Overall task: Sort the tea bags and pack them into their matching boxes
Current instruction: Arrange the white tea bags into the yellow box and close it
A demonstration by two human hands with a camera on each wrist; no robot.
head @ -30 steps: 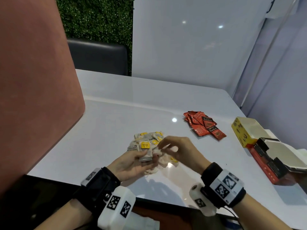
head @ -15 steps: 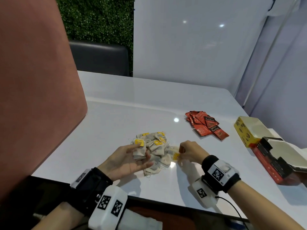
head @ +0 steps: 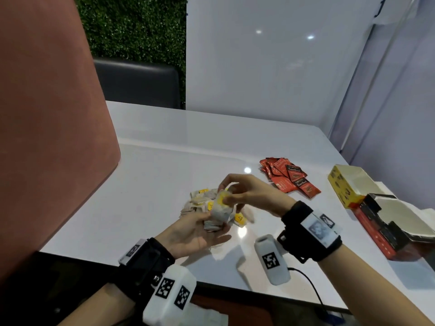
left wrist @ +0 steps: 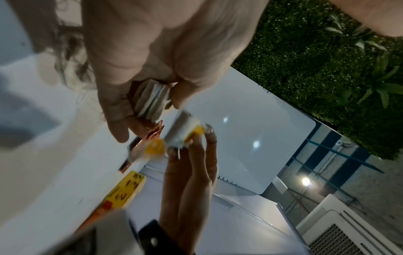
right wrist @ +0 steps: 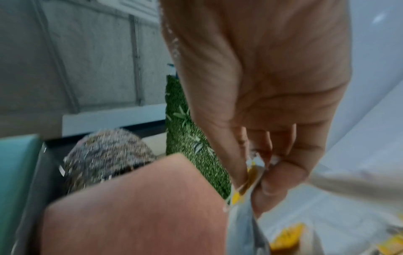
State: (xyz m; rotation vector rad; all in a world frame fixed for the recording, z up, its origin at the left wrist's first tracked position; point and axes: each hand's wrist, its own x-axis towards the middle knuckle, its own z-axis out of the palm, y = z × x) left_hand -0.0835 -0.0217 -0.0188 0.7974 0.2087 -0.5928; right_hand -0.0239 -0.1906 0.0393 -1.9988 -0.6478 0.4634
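Observation:
My left hand (head: 200,231) holds a small stack of white tea bags (head: 217,218) with yellow tags, palm up above the table's near edge; the same stack (left wrist: 152,100) shows between thumb and fingers in the left wrist view. My right hand (head: 244,194) pinches one yellow-tagged tea bag (head: 223,200) and brings it onto the stack; that bag (right wrist: 246,195) hangs from my right fingers in the right wrist view. A loose pile of yellow-tagged bags (head: 200,201) lies just behind. Red tea sachets (head: 289,177) lie in a heap to the right.
An open yellow box (head: 346,184) and an open red and black box (head: 388,229) stand at the table's right edge. A pink padded panel (head: 47,137) rises on the left. The white table (head: 164,161) ends close to my wrists.
My right hand picked a yellow-tagged bag from the table and lifted it up and left to the stack. My left hand stayed in place with the stack.

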